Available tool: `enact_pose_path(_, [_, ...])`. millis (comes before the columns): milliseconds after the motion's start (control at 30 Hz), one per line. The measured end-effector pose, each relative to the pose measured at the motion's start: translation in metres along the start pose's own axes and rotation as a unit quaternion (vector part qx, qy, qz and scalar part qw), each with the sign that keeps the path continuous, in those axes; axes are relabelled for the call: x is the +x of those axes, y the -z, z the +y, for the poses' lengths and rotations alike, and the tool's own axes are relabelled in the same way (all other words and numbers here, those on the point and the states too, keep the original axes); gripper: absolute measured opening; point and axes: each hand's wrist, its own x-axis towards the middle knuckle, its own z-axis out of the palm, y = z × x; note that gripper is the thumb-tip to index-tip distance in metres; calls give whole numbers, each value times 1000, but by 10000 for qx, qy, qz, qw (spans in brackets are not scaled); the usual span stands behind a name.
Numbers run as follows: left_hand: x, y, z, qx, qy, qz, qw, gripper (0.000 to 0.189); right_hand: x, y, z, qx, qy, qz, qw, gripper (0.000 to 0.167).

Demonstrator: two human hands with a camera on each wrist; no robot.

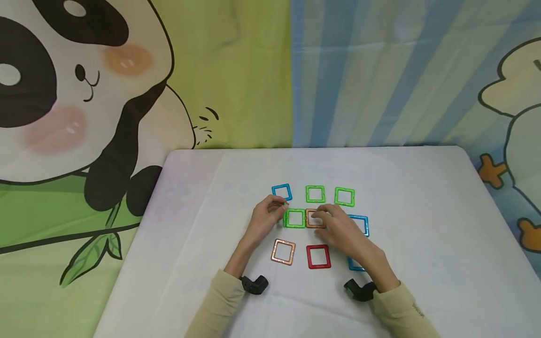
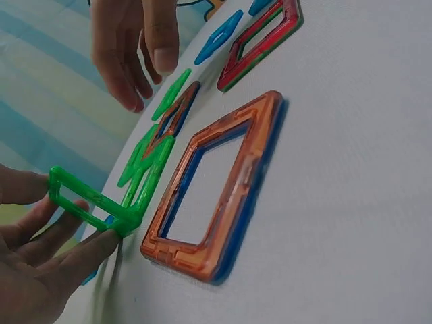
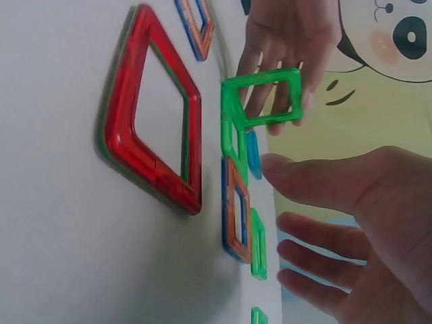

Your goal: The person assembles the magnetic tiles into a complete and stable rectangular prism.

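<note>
Seated worker, as I see it, both bare hands over a white table point(image 1: 203, 211). Left grip point(image 1: 264, 218): clamped on the edge of a green square frame point(image 3: 295, 94), thumb one side, fingers the other; that frame stands up at an angle, its lower edge touching a flat green frame point(image 1: 294, 226) just right of the left grip. Right grip point(image 1: 338, 230): thumb and fingers apart, hovering over a flat orange frame point(image 1: 315, 226), which lies edge to edge with the flat green one, between the two grips. Beyond the left grip, close to its fingertips, a blue frame point(image 1: 281, 186). Beyond the right grip, two more green ones: one point(image 1: 315, 201) slightly left, the other point(image 1: 344, 189) slightly right. Just right of the right grip, a second blue frame point(image 1: 367, 226), partly covered by the hand; nearer me, a third blue frame point(image 1: 357, 269), half hidden under the forearm. On the near side of the left grip, a second orange frame point(image 1: 281, 262), blue showing beneath its edge; to its right, a red frame point(image 1: 320, 266) with green showing underneath. Black wrist device below each grip, by the pale sleeves.
</note>
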Motion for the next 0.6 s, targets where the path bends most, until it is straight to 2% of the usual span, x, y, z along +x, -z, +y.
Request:
enact_pose_path(333, [-1,6,-1,-65,-78,52,9999,24,-26,-4,-19,34,-177,-416,9990,48])
enact_pose_path(600, [-1,3,1,-119,-35,-73,9999,27,-40,-9,-22,-115,-122,-423,9990,34])
